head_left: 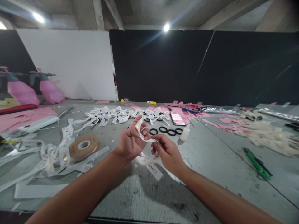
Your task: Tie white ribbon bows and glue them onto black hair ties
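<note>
A white printed ribbon (141, 134) curves across the fingers of my left hand (130, 141), which is turned palm up with the fingers curled against it. My right hand (170, 153) pinches the same ribbon between thumb and fingertips, just right of the left hand. Below both hands lies a white ribbon tail (154, 171) with "LOVE" on it; whether it joins the held piece is hidden. Several black rings (172, 133) rest on the table just beyond my right hand. Beside them a small white bottle (185, 133) stands upright.
Left of my hands are a ribbon spool (92, 146) and loose ribbon strips (50, 158). A pile of ribbon bows (116, 115) spreads behind. On the right lie a green cutter (258, 165) and cream fabric pieces (271, 140). Pink spray bottles (51, 90) stand at far left.
</note>
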Demonstrator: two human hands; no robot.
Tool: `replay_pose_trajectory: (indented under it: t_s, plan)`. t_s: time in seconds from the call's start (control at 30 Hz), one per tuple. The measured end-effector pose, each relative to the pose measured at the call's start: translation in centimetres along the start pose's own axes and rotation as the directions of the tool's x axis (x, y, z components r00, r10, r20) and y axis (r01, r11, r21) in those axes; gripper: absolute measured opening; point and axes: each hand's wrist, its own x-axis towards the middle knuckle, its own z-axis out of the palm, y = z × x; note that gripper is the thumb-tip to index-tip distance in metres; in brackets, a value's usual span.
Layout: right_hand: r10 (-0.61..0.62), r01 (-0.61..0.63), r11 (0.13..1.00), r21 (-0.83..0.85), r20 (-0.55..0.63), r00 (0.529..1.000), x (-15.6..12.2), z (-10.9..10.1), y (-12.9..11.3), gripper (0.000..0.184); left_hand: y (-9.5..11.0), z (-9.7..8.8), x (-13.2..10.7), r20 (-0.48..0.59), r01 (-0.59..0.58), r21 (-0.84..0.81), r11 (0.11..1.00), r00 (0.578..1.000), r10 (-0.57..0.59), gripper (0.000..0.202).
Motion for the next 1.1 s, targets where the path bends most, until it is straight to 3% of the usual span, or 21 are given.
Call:
replay_pose_trajectory:
  t_s: [0.2, 0.27, 0.3, 0.33, 0.4, 0.47, 0.53, 0.6, 0.73, 0.87, 0.97, 1.1]
  plan:
    - [0.228, -0.250, 0.929, 0.274, 0.109, 0.967, 1.1, -2.2, 0.2, 0.030, -0.5, -2.4, 2.0, -0.192, -0.012, 0.166, 0.986, 0.980, 0.044, 0.064]
    - [0.271, -0.293, 0.890, 0.348, 0.112, 0.956, 1.3, -2.6, 0.2, 0.032, -0.4, -3.1, 2.4, -0.231, -0.073, 0.349, 0.934, 0.960, 0.161, 0.051]
    - [0.291, -0.312, 0.878, 0.363, 0.111, 0.950, 1.4, -2.8, 0.2, 0.033, -0.2, -3.3, 2.4, -0.203, -0.140, 0.493, 0.859, 0.942, 0.269, 0.043]
    - [0.310, -0.328, 0.871, 0.365, 0.109, 0.945, 1.5, -3.0, 0.3, 0.035, -0.1, -3.4, 2.3, -0.119, -0.218, 0.651, 0.727, 0.917, 0.381, 0.036]
    - [0.327, -0.348, 0.873, 0.342, 0.118, 0.938, 1.6, -3.2, 0.3, 0.038, 0.2, -3.3, 1.8, 0.194, -0.375, 0.869, 0.323, 0.858, 0.475, 0.031]
    - [0.295, -0.320, 0.904, 0.283, 0.128, 0.947, 1.6, -3.3, 0.2, 0.039, 0.2, -2.8, 1.0, 0.457, -0.479, 0.878, -0.026, 0.820, 0.345, 0.039]
    - [0.224, -0.250, 0.946, 0.206, 0.144, 0.964, 1.6, -3.3, 0.1, 0.042, -0.1, -2.3, 0.4, 0.533, -0.509, 0.846, -0.158, 0.818, 0.217, 0.047]
    - [0.169, -0.193, 0.972, 0.137, 0.166, 0.971, 1.5, -3.2, -0.2, 0.043, -0.6, -2.1, 0.2, 0.500, -0.484, 0.865, -0.133, 0.855, 0.139, 0.046]
    - [0.147, -0.152, 0.988, 0.017, 0.181, 0.972, 1.4, -3.3, -0.6, 0.039, -1.0, -2.4, 0.8, 0.335, -0.334, 0.938, 0.094, 0.942, 0.008, 0.031]
    - [0.084, -0.067, 0.987, -0.144, 0.117, 0.990, 1.5, -3.7, -0.6, 0.035, -0.4, -2.4, 1.5, 0.135, -0.108, 0.953, 0.282, 0.988, -0.079, 0.036]
    - [0.054, -0.035, 0.985, -0.168, 0.107, 0.993, 1.7, -4.1, -0.5, 0.036, 0.2, -2.0, 1.6, 0.009, 0.088, 0.922, 0.377, 0.969, -0.247, 0.036]
    - [0.092, -0.084, 0.995, -0.062, 0.127, 0.988, 1.8, -4.4, -0.1, 0.039, 0.8, -1.8, 1.4, -0.019, 0.277, 0.829, 0.486, 0.882, -0.471, 0.040]
